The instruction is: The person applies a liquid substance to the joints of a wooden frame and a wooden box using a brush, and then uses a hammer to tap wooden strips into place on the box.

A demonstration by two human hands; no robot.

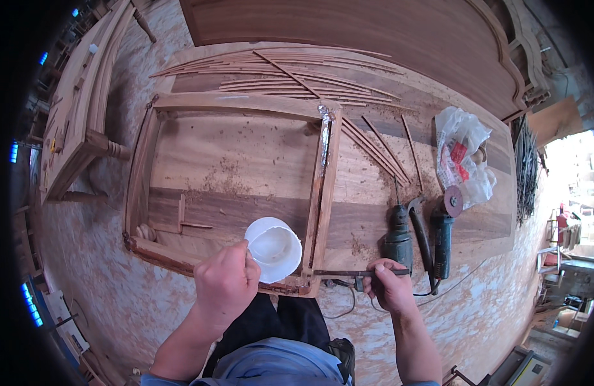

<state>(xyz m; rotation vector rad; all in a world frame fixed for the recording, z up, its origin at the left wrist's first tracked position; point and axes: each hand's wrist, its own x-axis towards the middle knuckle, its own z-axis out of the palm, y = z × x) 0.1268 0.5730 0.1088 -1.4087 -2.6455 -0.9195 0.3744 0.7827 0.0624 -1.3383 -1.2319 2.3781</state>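
Carpentry workshop: wood strips [287, 74], drill [398, 242]

Soft light falls on the tabletop [480, 222], glare whitens the far right, and edges bow.

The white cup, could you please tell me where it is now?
In the head view, the white cup is below and slightly left of centre, in the left hand, at the near edge of the wooden frame, close to its right corner.
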